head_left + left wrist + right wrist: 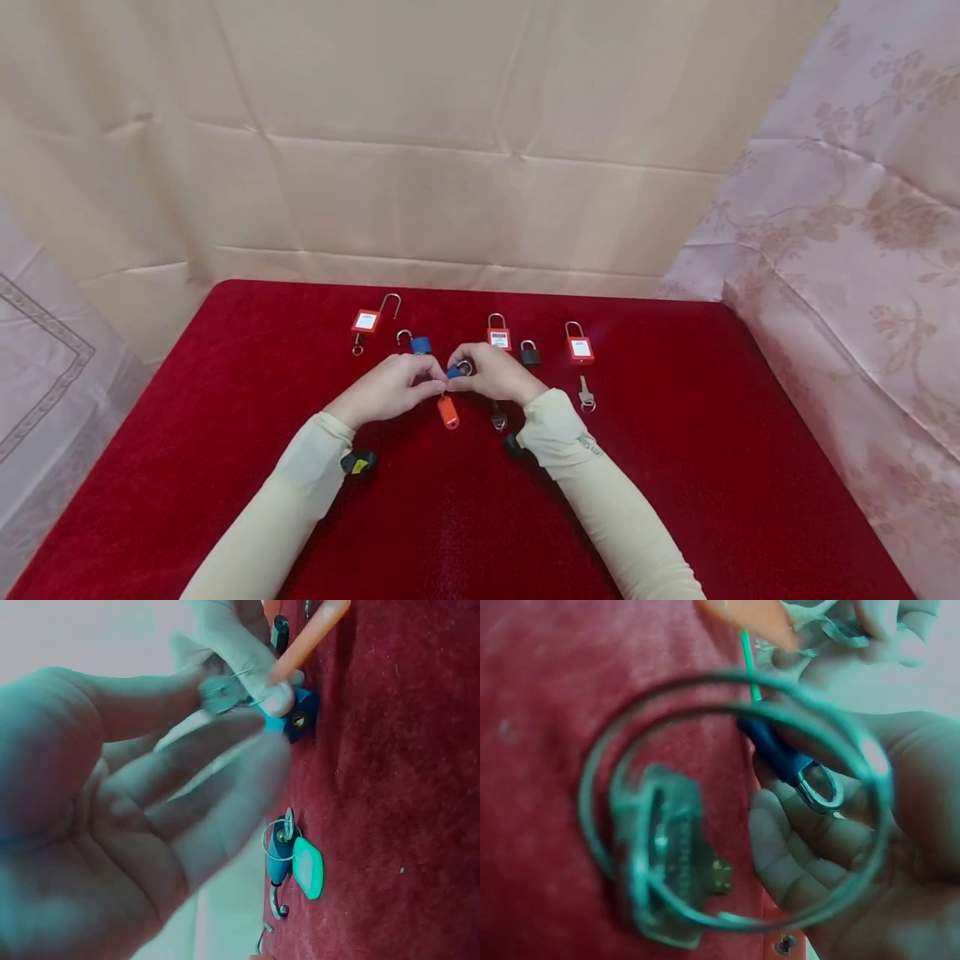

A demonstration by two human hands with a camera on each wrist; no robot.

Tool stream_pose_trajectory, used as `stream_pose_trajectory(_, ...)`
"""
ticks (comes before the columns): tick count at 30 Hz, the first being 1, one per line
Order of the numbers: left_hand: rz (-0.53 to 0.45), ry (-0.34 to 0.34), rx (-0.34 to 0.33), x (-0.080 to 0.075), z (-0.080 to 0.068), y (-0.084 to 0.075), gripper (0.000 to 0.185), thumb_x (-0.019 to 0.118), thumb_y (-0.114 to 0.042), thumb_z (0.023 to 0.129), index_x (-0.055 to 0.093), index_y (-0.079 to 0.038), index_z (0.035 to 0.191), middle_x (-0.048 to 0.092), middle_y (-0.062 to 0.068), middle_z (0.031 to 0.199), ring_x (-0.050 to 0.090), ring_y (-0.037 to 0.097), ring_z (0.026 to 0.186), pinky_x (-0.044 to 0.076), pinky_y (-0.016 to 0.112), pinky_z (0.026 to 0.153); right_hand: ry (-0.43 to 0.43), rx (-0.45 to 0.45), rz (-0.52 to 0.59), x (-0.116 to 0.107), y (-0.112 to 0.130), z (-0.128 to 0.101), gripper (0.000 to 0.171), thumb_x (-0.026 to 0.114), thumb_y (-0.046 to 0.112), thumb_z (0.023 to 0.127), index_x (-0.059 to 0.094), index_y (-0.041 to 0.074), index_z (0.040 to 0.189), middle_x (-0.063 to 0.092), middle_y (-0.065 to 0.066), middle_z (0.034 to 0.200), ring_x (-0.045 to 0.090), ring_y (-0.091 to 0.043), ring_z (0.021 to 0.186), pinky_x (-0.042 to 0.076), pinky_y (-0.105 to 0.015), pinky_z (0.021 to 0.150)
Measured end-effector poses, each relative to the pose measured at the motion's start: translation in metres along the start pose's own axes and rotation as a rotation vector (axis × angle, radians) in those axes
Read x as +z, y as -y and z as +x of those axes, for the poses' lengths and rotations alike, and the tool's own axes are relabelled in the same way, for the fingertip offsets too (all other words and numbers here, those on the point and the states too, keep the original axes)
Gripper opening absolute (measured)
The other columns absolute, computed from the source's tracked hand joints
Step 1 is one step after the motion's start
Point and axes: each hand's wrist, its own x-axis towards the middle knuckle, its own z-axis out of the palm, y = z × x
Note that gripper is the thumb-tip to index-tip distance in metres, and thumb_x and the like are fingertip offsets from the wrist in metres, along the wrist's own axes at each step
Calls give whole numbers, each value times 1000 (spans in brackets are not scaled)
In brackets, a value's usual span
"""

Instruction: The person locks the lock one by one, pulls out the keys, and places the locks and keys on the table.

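Note:
My right hand (495,373) holds a small blue padlock (453,372) between thumb and fingers, its shackle (825,791) toward the palm. The padlock's keyhole side faces left, as the left wrist view shows. My left hand (393,387) meets it there, thumb and forefinger pinching the head of a silver key (223,694). From the key's ring hangs an orange tag (448,412). In the left wrist view the key head is beside the padlock, and the right thumb partly hides the space between. The left hand's other fingers extend loosely.
Behind the hands lie a second blue padlock (422,344) with a green tag (307,868), a red padlock (366,321) with its shackle open, another red padlock (498,337) and a black padlock (530,355). Rightward are a third red padlock (581,350) and a key (585,390). A ringed key (498,418) lies by the right wrist.

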Motion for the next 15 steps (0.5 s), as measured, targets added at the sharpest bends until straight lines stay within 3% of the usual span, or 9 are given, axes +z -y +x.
stream_pose_trajectory(5, -142, -91, -51, 0, 0, -4, 18, 60, -12, 103, 64, -3, 118, 68, 6, 90, 67, 19, 72, 58, 32, 68, -136, -47, 89, -11, 3, -2, 20, 81, 17, 88, 70, 10, 103, 69, 1, 94, 63, -11, 81, 53, -27, 74)
stream_pose_trajectory(10, -73, -196, -88, -3, 1, -5, 42, 56, -12, 105, 48, -2, 145, 62, 4, 87, 62, 16, 70, 54, 32, 67, -231, -47, 317, -24, 13, -9, 24, 81, 13, 88, 68, 7, 108, 71, -5, 95, 73, -26, 82, 59, -30, 75)
stream_pose_trajectory(15, -159, -301, -108, -4, 0, -5, 59, 60, -11, 103, 32, -5, 154, 68, 11, 98, 68, 21, 78, 58, 34, 76, -271, -53, 488, -31, 22, -13, 24, 79, 9, 89, 67, 5, 109, 72, -10, 99, 73, -32, 89, 59, -33, 80)
